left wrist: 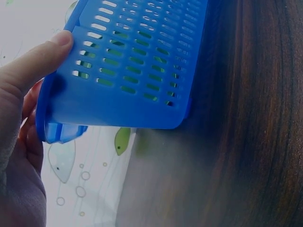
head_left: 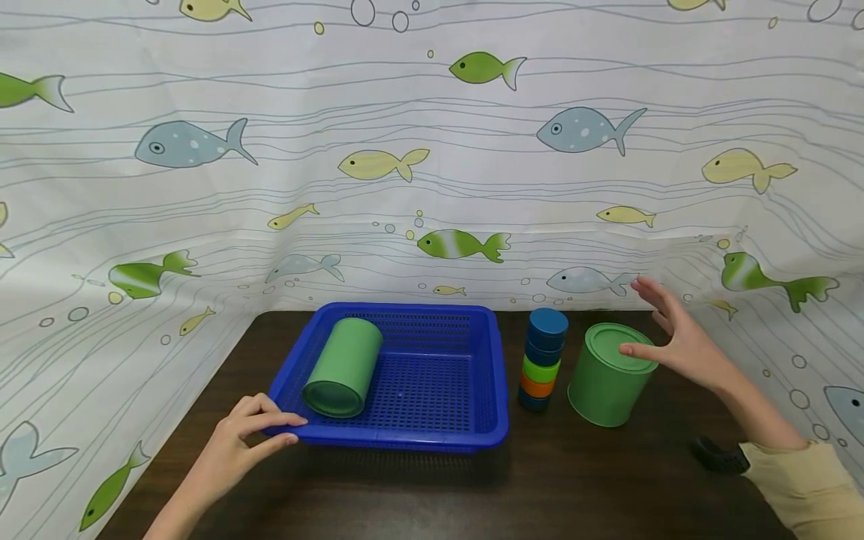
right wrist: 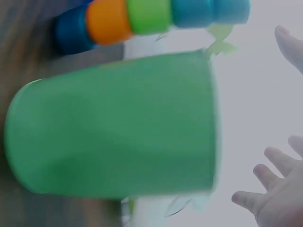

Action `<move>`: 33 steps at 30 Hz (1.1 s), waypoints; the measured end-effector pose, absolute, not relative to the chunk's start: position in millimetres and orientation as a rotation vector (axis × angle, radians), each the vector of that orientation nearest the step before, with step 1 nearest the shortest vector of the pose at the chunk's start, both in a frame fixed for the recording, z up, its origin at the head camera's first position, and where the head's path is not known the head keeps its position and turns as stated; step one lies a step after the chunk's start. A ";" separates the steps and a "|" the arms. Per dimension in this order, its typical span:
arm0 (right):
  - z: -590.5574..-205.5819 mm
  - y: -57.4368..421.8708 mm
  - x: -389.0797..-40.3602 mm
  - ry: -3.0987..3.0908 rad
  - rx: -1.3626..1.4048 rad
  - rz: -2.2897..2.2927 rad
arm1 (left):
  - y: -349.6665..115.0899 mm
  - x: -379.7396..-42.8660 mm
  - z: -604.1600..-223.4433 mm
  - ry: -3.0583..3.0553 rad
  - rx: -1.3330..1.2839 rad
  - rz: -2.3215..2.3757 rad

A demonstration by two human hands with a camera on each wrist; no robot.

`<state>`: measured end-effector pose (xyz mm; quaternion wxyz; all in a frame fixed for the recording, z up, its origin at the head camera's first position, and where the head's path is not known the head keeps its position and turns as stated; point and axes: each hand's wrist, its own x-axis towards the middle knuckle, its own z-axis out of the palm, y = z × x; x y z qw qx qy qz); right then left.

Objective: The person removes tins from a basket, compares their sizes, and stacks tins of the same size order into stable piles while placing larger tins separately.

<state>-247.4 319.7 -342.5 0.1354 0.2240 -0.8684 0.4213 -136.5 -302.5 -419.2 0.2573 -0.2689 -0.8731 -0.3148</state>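
My left hand (head_left: 236,442) pinches the near left corner of a blue plastic basket (head_left: 405,436), thumb and fingers on either side of its rim. In the left wrist view the thumb lies on the outside of the slotted basket wall (left wrist: 118,109). A green can (head_left: 344,360) lies on its side in the left part of the basket. My right hand (head_left: 688,349), fingers spread and holding nothing, hovers at the top of a second green can (head_left: 607,382) standing upright on the table. The right wrist view shows this upright can (right wrist: 113,127) with the fingers beyond its top.
Between the basket and the upright can stands a stack of blue, green and orange round pieces (head_left: 542,367). All stand on a dark wooden table (head_left: 580,487). A white fish-print sheet (head_left: 405,202) rises behind and at both sides. A black object (head_left: 718,455) is near the right wrist.
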 end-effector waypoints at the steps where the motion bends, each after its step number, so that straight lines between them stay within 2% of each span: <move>1: -335.5 315.3 -248.0 -2.516 0.656 1.206 | -302.5 -136.5 -418.9 -2.371 -0.727 -0.860; 16: -255.8 219.4 -261.9 -2.608 0.935 0.837 | -304.1 -137.8 -420.3 -2.333 -0.746 -0.892; 24: -241.3 153.9 -272.4 -2.563 1.196 0.730 | -304.1 -139.3 -423.3 -2.308 -0.763 -0.897; 33: -244.4 97.7 -286.0 -2.497 1.416 0.712 | -302.8 -136.6 -419.1 -2.365 -0.745 -0.850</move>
